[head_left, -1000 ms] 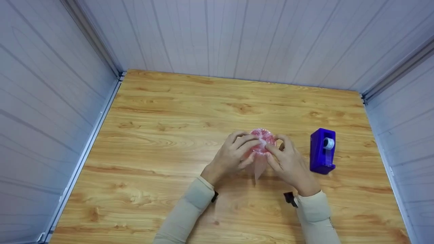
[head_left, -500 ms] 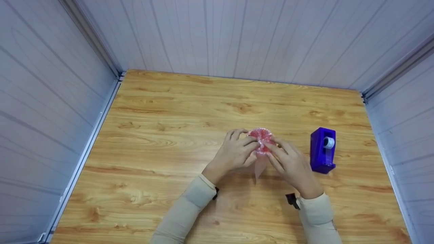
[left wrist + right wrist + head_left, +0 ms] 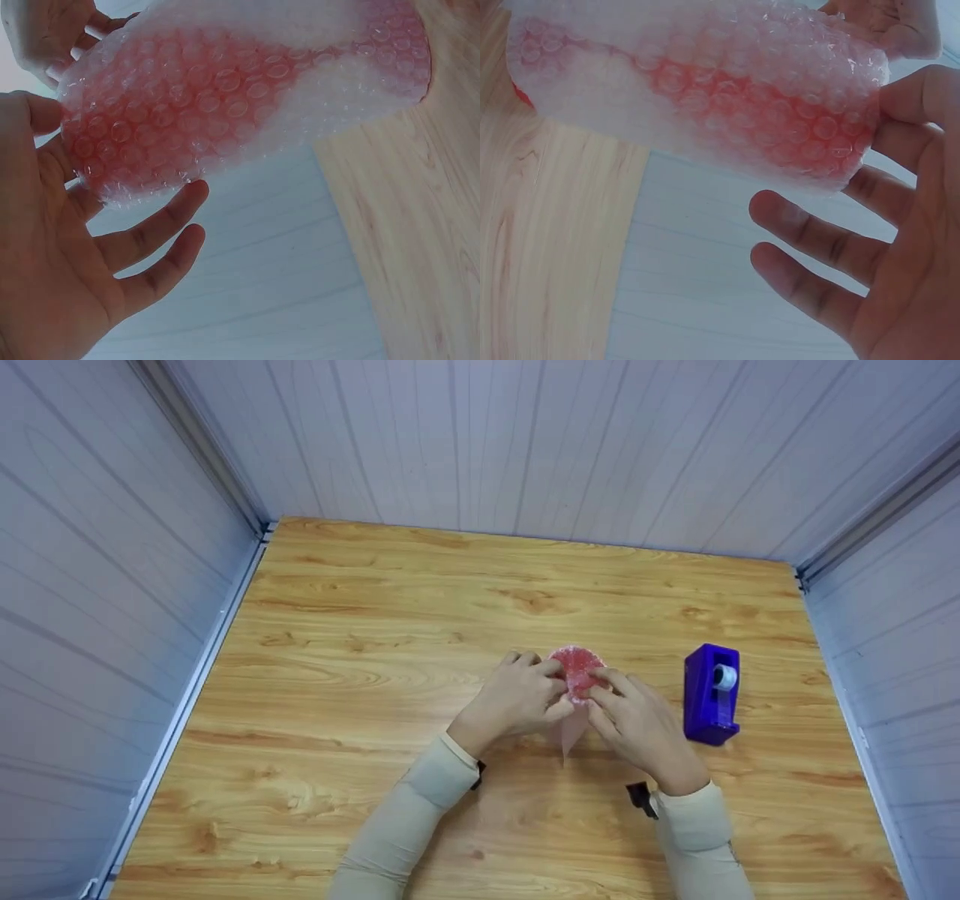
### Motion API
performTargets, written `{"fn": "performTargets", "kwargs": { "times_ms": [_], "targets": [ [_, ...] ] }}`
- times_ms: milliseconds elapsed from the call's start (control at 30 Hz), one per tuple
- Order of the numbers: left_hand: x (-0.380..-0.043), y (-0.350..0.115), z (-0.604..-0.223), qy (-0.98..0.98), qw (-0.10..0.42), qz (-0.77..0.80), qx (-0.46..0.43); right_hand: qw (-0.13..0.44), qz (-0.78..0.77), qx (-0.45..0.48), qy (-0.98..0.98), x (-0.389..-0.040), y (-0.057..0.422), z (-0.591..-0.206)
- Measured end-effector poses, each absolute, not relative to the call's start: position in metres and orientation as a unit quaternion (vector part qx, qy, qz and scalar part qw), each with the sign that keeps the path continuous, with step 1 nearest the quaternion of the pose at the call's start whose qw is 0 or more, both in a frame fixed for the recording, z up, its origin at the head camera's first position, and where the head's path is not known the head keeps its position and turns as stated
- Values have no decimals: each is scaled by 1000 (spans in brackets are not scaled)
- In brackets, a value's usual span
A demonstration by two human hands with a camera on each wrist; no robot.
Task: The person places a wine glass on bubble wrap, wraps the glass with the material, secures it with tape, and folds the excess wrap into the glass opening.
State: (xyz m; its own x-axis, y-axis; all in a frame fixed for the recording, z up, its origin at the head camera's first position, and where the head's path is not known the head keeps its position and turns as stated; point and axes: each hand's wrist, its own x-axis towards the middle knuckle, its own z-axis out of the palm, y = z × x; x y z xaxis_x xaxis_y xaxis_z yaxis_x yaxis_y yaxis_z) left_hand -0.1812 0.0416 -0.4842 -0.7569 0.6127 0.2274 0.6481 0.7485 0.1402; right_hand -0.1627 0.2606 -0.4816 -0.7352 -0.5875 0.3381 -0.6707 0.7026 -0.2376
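Note:
A red cylindrical item wrapped in bubble wrap (image 3: 225, 90) stands upright on the wooden table; its round red top (image 3: 579, 666) shows between the hands in the head view. My left hand (image 3: 517, 695) is at the left of the top, thumb and curled forefingers pinching the wrap's upper edge. From the other side my right hand (image 3: 637, 720) pinches that edge with thumb and index finger. Its other fingers (image 3: 817, 240) extend alongside the wrap. Whatever is inside the wrap cannot be made out beyond its red colour.
A blue tape dispenser (image 3: 711, 694) with a roll of clear tape stands to the right of my right hand. Pale panel walls (image 3: 480, 442) close off the table's back and sides. Light sleeves (image 3: 420, 795) and dark wrist mounts (image 3: 640, 797) are on the forearms.
My fingers have drawn back from the middle of the top to its near rim, so more of the red top shows. The wrapped item and tape dispenser stay in place.

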Motion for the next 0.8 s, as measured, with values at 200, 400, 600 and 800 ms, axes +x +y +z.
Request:
{"fn": "performTargets", "kwargs": {
  "times_ms": [200,400,600,800],
  "targets": [
    [-184,39,-483,-928,65,-116,-349,98,183,339,-917,-165,261,-484],
    [-180,37,-487,-925,67,-107,-358,81,195,333,-919,-164,262,-483],
    [-182,37,-488,-924,59,-123,-358,79,205,330,-918,-165,262,-484],
    [-179,33,-500,-901,157,-160,-372,104,233,345,-903,-163,263,-490]
  ]
}}
